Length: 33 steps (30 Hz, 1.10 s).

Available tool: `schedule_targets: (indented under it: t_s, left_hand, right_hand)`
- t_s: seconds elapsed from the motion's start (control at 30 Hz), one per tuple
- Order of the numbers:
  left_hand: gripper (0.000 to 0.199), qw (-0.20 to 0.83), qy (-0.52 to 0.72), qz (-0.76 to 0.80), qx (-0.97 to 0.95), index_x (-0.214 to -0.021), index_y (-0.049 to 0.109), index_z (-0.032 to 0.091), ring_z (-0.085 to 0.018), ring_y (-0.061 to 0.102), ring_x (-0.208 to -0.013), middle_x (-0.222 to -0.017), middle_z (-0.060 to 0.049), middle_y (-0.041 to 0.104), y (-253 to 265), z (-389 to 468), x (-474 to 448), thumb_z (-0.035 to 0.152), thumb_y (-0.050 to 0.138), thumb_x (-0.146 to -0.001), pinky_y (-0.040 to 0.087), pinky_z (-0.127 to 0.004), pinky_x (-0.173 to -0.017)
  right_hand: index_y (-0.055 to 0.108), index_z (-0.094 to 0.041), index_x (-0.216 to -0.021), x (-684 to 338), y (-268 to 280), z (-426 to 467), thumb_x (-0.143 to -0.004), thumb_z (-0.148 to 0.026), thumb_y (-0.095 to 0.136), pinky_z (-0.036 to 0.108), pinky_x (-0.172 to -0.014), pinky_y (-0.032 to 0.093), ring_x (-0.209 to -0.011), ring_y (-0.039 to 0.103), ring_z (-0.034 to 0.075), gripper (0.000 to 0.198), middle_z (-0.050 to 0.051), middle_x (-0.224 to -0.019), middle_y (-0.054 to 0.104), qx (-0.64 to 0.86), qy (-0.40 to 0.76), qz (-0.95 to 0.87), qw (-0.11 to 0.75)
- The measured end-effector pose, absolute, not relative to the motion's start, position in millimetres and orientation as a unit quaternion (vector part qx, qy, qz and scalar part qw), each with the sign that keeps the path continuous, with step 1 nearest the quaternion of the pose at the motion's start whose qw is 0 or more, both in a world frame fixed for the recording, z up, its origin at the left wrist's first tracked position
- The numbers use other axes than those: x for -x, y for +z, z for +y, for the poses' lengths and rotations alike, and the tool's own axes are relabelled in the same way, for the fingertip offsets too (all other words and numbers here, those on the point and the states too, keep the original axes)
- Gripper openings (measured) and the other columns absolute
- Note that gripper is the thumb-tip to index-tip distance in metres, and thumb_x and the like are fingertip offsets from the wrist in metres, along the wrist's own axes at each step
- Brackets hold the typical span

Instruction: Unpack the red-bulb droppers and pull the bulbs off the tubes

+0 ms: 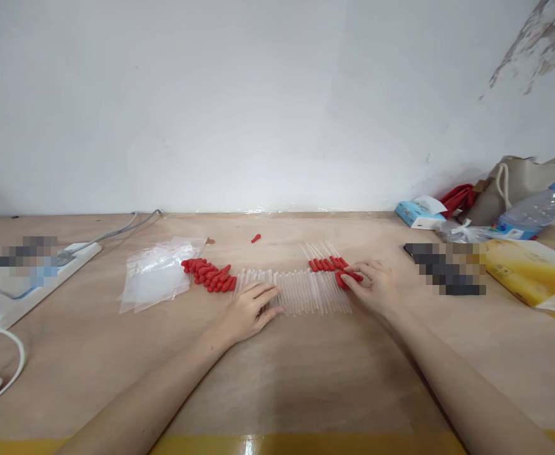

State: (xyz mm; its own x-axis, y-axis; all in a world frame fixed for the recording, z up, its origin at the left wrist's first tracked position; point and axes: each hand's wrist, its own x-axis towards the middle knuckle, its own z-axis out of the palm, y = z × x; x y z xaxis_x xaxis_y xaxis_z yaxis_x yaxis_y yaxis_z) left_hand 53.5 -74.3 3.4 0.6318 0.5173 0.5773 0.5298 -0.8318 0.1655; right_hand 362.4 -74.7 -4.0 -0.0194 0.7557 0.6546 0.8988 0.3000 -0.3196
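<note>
A row of clear dropper tubes [305, 292] lies side by side on the brown tabletop. My left hand [254, 308] rests over the row's left part, its fingers extended and a little apart. Left of it is a pile of red rubber bulbs [208, 275]. At the row's right end my right hand [372, 284] pinches a red rubber bulb [355, 276] between thumb and fingers; another red bulb sits right beside it. Just behind, several droppers with red bulbs [327, 263] lie in a row, thin tubes pointing to the wall. Fingers partly hide the held bulb.
Clear plastic bags [156, 272] lie left of the pile. One loose red bulb [256, 238] lies farther back. A white power strip [81, 253] with cables is at left. At right are a tissue box [419, 213], a plastic bottle [535, 212] and a yellow packet [533, 272].
</note>
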Motion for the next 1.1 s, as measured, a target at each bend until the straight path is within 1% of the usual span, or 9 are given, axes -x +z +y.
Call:
schedule_targets:
  t_s: [0.13, 0.27, 0.47, 0.63, 0.77, 0.87, 0.97, 1.03, 1.1]
  left_hand:
    - [0.047, 0.017, -0.228, -0.299, 0.927, -0.117, 0.054, 0.024, -0.026, 0.045, -0.114, -0.121, -0.009, 0.054, 15, -76, -42, 0.048, 0.055, -0.077, 0.034, -0.048, -0.096]
    - [0.061, 0.019, -0.173, -0.29, 0.941, -0.125, 0.046, 0.025, -0.028, 0.036, -0.124, -0.132, -0.009, 0.044, 18, -76, -37, 0.056, 0.053, -0.074, 0.021, -0.053, -0.103]
    - [0.044, 0.013, -0.168, -0.324, 0.931, -0.124, 0.047, 0.025, -0.023, 0.041, -0.121, -0.13, -0.009, 0.046, 9, -76, -45, 0.044, 0.045, -0.084, 0.021, -0.052, -0.104]
    - [0.036, 0.011, -0.187, -0.331, 0.925, -0.121, 0.049, 0.023, -0.021, 0.043, -0.12, -0.129, -0.009, 0.048, 6, -75, -46, 0.034, 0.042, -0.087, 0.023, -0.051, -0.104]
    - [0.037, 0.018, -0.202, -0.326, 0.923, -0.122, 0.049, 0.023, -0.022, 0.042, -0.12, -0.128, -0.009, 0.048, 6, -76, -46, 0.034, 0.043, -0.086, 0.022, -0.052, -0.104]
    - [0.04, 0.022, -0.211, -0.326, 0.921, -0.123, 0.047, 0.023, -0.023, 0.041, -0.121, -0.128, -0.01, 0.048, 5, -76, -45, 0.036, 0.045, -0.085, 0.02, -0.053, -0.104]
    - [0.04, 0.026, -0.218, -0.33, 0.918, -0.123, 0.047, 0.023, -0.023, 0.041, -0.121, -0.128, -0.01, 0.048, 5, -77, -45, 0.035, 0.046, -0.085, 0.02, -0.053, -0.105]
    - [0.041, 0.038, -0.245, -0.332, 0.91, -0.125, 0.045, 0.022, -0.024, 0.04, -0.121, -0.13, -0.011, 0.044, 4, -78, -46, 0.033, 0.047, -0.085, 0.021, -0.053, -0.104]
    - [0.046, 0.051, -0.298, -0.34, 0.891, -0.127, 0.041, 0.02, -0.026, 0.037, -0.123, -0.135, -0.014, 0.037, 4, -79, -47, 0.03, 0.05, -0.083, 0.028, -0.051, -0.102]
  right_hand:
    - [0.067, -0.023, -0.076, -353, 5, -69, -0.076, -0.035, 0.054, 0.03, -0.07, 0.034, -0.077, 0.054, 0.018, 0.017, 0.003, -0.077, 0.063, 0.596, -0.052, -0.713, 0.366]
    - [0.068, -0.024, -0.079, -332, 22, -55, -0.076, -0.03, 0.052, 0.03, -0.069, 0.034, -0.077, 0.055, 0.018, 0.018, 0.003, -0.073, 0.063, 0.644, -0.027, -0.707, 0.291]
    - [0.066, -0.022, -0.069, -297, 31, -31, -0.072, -0.04, 0.056, 0.03, -0.066, 0.036, -0.075, 0.056, 0.019, 0.021, 0.004, -0.074, 0.065, 0.703, 0.026, -0.679, 0.211]
    - [0.066, -0.019, -0.066, -282, 26, -14, -0.068, -0.036, 0.059, 0.032, -0.061, 0.038, -0.067, 0.059, 0.02, 0.018, 0.009, -0.068, 0.064, 0.74, 0.03, -0.649, 0.175]
    - [0.065, -0.014, -0.066, -276, 26, -1, -0.065, -0.033, 0.061, 0.032, -0.055, 0.039, -0.062, 0.059, 0.022, 0.019, 0.012, -0.061, 0.062, 0.765, 0.011, -0.626, 0.151]
    - [0.064, -0.014, -0.066, -272, 31, -2, -0.068, -0.031, 0.058, 0.034, -0.057, 0.039, -0.066, 0.059, 0.024, 0.018, 0.014, -0.063, 0.061, 0.76, -0.018, -0.63, 0.156]
    - [0.063, -0.012, -0.077, -273, 38, -16, -0.076, -0.026, 0.049, 0.039, -0.067, 0.037, -0.082, 0.057, 0.028, 0.02, 0.017, -0.076, 0.063, 0.742, -0.061, -0.642, 0.183]
    - [0.061, -0.013, -0.083, -278, 38, -31, -0.082, -0.023, 0.041, 0.042, -0.075, 0.033, -0.087, 0.055, 0.026, 0.022, 0.015, -0.081, 0.064, 0.708, -0.102, -0.663, 0.22]
    - [0.059, -0.015, -0.084, -284, 33, -49, -0.086, -0.023, 0.039, 0.042, -0.082, 0.028, -0.084, 0.055, 0.022, 0.021, 0.01, -0.08, 0.065, 0.626, -0.16, -0.709, 0.283]
